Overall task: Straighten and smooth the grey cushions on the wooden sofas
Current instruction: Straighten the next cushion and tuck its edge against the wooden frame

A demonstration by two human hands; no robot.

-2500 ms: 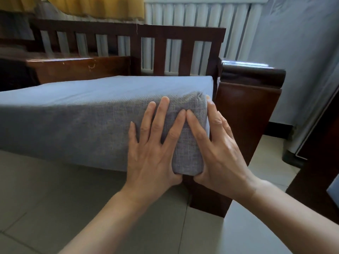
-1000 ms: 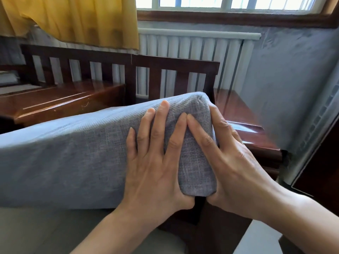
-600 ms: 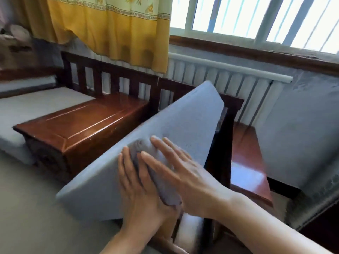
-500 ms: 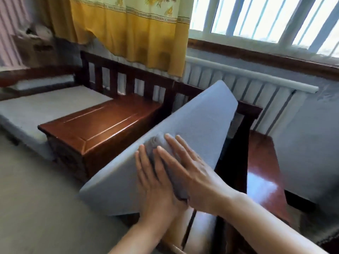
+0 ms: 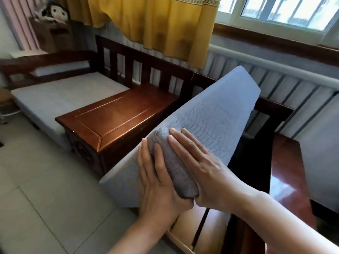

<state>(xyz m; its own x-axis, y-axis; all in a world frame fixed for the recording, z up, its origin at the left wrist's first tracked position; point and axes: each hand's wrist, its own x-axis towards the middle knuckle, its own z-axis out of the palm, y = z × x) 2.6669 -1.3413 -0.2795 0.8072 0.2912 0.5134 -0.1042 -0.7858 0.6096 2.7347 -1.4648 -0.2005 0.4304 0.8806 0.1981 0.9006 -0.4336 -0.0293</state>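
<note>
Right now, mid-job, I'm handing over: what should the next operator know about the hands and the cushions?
Left hand and right hand: both flat, clamping the near corner of the lifted grey cushion between them.
The cushion is tilted up off its sofa frame, far end high against the backrest.
The second cushion lies flat on the far sofa, beyond the wooden chest.
Done: nothing shows as finished.
Left: lower the cushion, square it, smooth it; check the second.

The grey cushion (image 5: 211,114) you held was coarse woven cloth, matt and slightly nubby. The sofa frame (image 5: 146,57) and armrest box (image 5: 113,118) were dark reddish wood, lacquered to a glossy shine. The yellow curtain (image 5: 156,21) was thin cloth.
</note>
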